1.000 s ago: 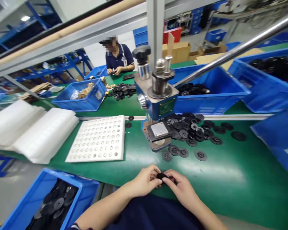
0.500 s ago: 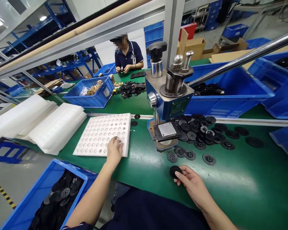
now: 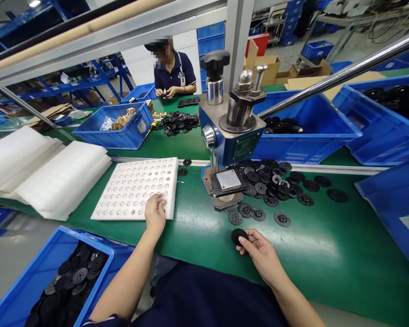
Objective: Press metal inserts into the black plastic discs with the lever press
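My left hand (image 3: 155, 213) rests over the right part of a white foam tray (image 3: 104, 206) that holds rows of small round metal parts. Its fingers are curled down and closed at the tray; what they grip, if anything, is hidden. Between thumb and fingers of my right hand (image 3: 259, 252) is a black disc (image 3: 239, 237), held just above the green table (image 3: 197, 240). Ahead stands a blue hand press (image 3: 228, 136) with a silver plate (image 3: 228, 180) at its base. Loose black discs (image 3: 266, 181) lie in a pile to the press's right, several nearer to me.
A blue bin (image 3: 111, 261) of black discs stands at lower left. White foam sheets (image 3: 64, 177) lie left of the tray. The press's long lever (image 3: 344, 66) slants to the upper right, over blue bins (image 3: 306, 147). Across the table a co-worker (image 3: 173, 70) handles something small.
The whole view has shifted somewhat. My left hand stays at the foam tray, and my right hand still holds the black disc, with little other movement.
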Demonstrator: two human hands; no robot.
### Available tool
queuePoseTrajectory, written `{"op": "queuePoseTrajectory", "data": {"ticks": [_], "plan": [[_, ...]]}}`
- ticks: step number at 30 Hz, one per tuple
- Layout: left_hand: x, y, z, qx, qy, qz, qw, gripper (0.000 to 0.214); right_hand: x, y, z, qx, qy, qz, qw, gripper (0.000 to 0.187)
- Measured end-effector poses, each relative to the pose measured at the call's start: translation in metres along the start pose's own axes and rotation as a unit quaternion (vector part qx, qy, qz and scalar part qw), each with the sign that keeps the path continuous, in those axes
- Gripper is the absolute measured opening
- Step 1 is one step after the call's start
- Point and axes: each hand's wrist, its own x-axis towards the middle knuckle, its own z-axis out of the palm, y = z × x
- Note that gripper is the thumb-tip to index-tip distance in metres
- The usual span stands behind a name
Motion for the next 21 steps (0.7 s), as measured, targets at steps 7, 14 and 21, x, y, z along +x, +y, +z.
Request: {"op": "queuePoseTrajectory", "data": {"ticks": [7, 14, 21], "plan": [[0.001, -0.006, 0.004, 0.0, -0.007, -0.031, 1.0, 0.018, 0.001, 0.004, -0.002, 0.011, -0.001, 0.011, 1.0, 0.06], [0.004, -0.006, -0.002, -0.026, -0.054, -0.04, 0.997, 0.011, 0.003, 0.008, -0.003, 0.014, -0.011, 0.011, 1.0, 0.058], [0.007, -0.006, -0.005, -0.078, 0.002, -0.138, 0.987, 0.008, 0.006, 0.021, -0.008, 0.01, -0.022, -0.007, 1.0, 0.05]]}}
